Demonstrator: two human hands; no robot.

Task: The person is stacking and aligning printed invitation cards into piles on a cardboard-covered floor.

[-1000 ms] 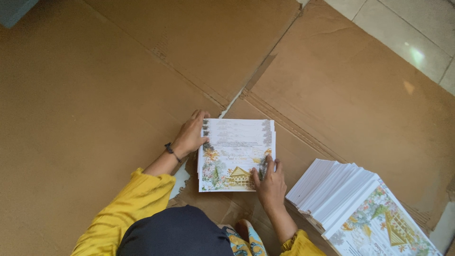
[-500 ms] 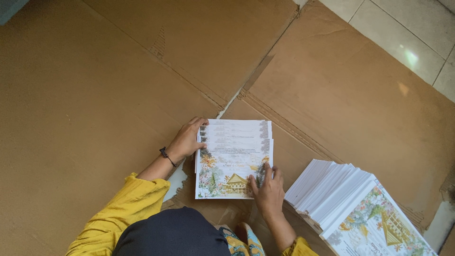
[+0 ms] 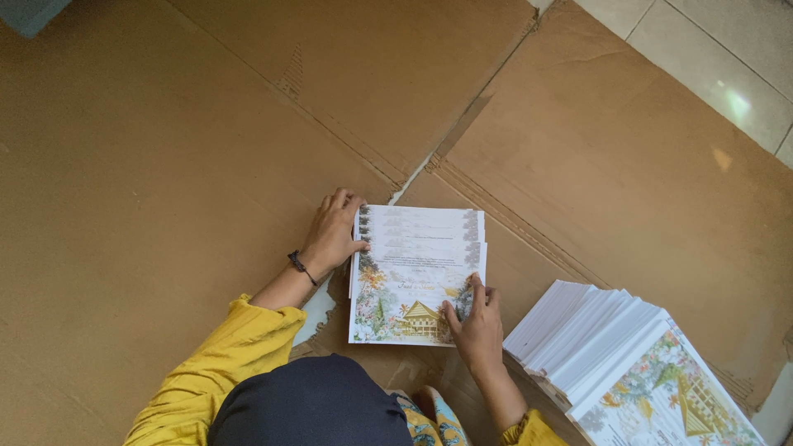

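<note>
A small fanned stack of white printed cards with a floral border and a yellow house drawing (image 3: 417, 277) is lying flat on the brown cardboard sheets (image 3: 165, 165) covering the floor, right in front of the person, with the upper cards staggered away so their far edges are showing in steps. The left hand (image 3: 333, 234) is resting against the stack's left edge, fingers curled loosely along the card sides and the thumb pressing on the top card's margin; a dark bracelet (image 3: 300, 267) is sitting on that wrist, and a mustard-yellow sleeve (image 3: 219, 372) is running back toward the body. The right hand (image 3: 476, 322) is pressing down on the near right corner of the top card, fingers spread flat over the print rather than pinching, so neither hand is closing around anything; both are simply bearing on the cards. Off to the right, well apart from the fanned stack, a much taller slanted pile of the same white cards (image 3: 611, 339) is leaning over, its topmost printed face (image 3: 669, 396) showing at the near right. Farther out, at the far right corner, pale floor tiles (image 3: 710, 49) are showing beyond the cardboard's edge.
</note>
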